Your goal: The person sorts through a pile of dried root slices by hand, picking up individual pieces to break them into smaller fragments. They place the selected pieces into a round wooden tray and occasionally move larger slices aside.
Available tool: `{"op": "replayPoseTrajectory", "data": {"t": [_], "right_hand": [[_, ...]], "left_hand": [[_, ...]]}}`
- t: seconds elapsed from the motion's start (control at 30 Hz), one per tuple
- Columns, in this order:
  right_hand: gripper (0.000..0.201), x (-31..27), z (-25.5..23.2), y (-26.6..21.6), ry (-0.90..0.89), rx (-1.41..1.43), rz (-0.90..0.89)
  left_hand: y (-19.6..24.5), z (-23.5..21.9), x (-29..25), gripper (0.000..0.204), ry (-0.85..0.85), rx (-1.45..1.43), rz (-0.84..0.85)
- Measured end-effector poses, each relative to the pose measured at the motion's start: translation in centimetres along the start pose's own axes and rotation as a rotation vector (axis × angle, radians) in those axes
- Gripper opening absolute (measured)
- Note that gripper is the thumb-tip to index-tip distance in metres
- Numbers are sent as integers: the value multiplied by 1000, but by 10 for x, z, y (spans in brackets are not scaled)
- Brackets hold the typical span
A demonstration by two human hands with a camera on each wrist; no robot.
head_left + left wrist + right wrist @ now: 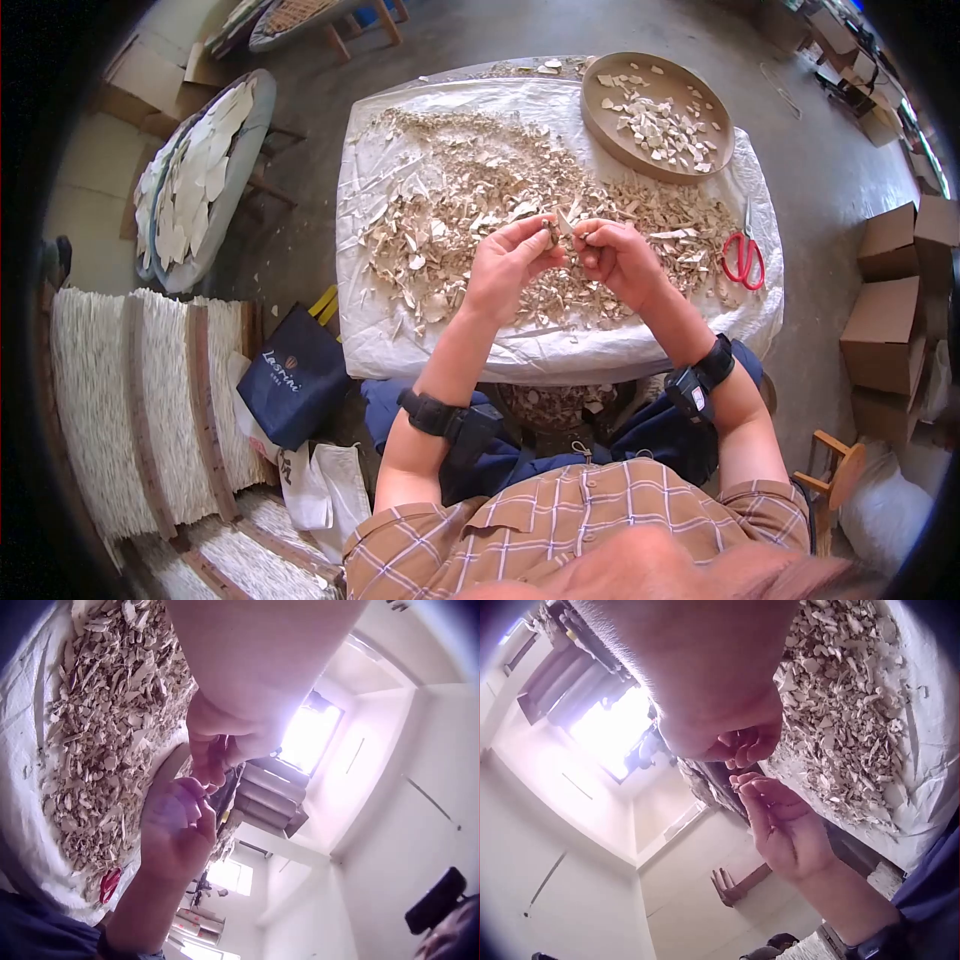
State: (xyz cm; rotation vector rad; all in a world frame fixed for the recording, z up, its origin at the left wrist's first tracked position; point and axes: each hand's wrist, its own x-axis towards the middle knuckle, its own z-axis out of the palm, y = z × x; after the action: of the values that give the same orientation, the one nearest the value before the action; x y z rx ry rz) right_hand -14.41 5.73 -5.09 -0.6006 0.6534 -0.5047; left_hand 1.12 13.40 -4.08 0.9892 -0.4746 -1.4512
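Note:
Over a broad heap of dry, pale-and-brown chips (470, 190), both hands meet fingertip to fingertip. The left hand (508, 265) pinches a small dark-edged chip (549, 234) between thumb and fingers. Close beside it, the right hand (622, 262) has its fingers curled in, thumb against the index finger, with a small pale chip (565, 221) at the tips. In the left wrist view the right hand (178, 832) faces the left fingertips. In the right wrist view the left hand (789, 829) has thumb and fingers together; the pieces are mostly hidden there.
A round shallow tray (597, 128) with larger pale chips stands at the table's far right. Red-handled scissors (743, 262) lie near the right edge of the white sheet (480, 362). A dark blue bag (290, 375) and stacked white sheets (95, 400) stand at left, cardboard boxes (880, 345) at right.

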Motion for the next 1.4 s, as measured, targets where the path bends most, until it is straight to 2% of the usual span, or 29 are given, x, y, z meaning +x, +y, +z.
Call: {"op": "replayPoseTrajectory", "data": {"t": [0.07, 0.13, 0.17, 0.23, 0.33, 0.4, 0.5, 0.57, 0.6, 0.67, 0.8, 0.97, 1.03, 1.13, 1.2, 1.23, 1.27, 1.33, 1.37, 1.4], "right_hand": [[12, 0, 4, 1, 26, -3, -9], [13, -1, 7, 5, 47, -167, -59], [13, -2, 11, 5, 53, -161, -50], [19, -4, 17, 6, 93, -371, -158], [19, -3, 14, 10, 79, -476, -241], [17, -4, 16, 10, 86, -505, -275], [16, -4, 13, 10, 80, -480, -259], [13, -5, 13, 9, 106, -286, -118], [13, -4, 12, 10, 105, -287, -120], [11, -3, 12, 11, 95, -70, -51], [11, -4, 15, 12, 80, -240, -139], [10, 1, 15, 21, 79, 154, -135], [9, 1, 15, 21, 75, 160, -138], [9, -2, 22, 16, 93, 156, -180], [10, -5, 25, 11, 193, -204, -253], [11, -3, 25, 12, 191, -325, -321], [11, -4, 24, 13, 189, -324, -320], [12, -5, 25, 10, 181, -582, -411], [12, -4, 22, 11, 180, -582, -407], [12, -2, 18, 14, 194, -726, -498]], "left_hand": [[-1, 0, 0, 24, 19, 33, 16], [-3, -1, -2, 21, 26, 100, 50], [-2, 0, -2, 21, 30, 99, 39], [-2, 0, -3, 20, 1, 165, 44], [-5, -2, -3, 22, 16, 280, 63], [-5, -4, -3, 21, 12, 231, 20], [-7, -7, -4, 18, -7, 111, -46], [-8, -8, -3, 17, -21, 41, -74], [-8, -9, -2, 17, -26, -11, -98], [-6, -8, 0, 16, -29, -64, -131], [-9, -6, 1, 17, -7, -88, -113], [-12, -5, 3, 16, -16, -239, -123], [-13, -4, 5, 15, -18, -325, -137], [-10, -3, 5, 15, -33, -267, -95], [-7, 4, 5, 17, 16, -158, -54], [-4, 6, 4, 19, 36, -53, -10], [-3, 9, 1, 21, 62, 51, 26], [-2, 11, 2, 20, 78, 39, 42], [-4, 8, 3, 18, 54, 192, 94], [-7, 7, 4, 18, 28, 345, 144]]}}
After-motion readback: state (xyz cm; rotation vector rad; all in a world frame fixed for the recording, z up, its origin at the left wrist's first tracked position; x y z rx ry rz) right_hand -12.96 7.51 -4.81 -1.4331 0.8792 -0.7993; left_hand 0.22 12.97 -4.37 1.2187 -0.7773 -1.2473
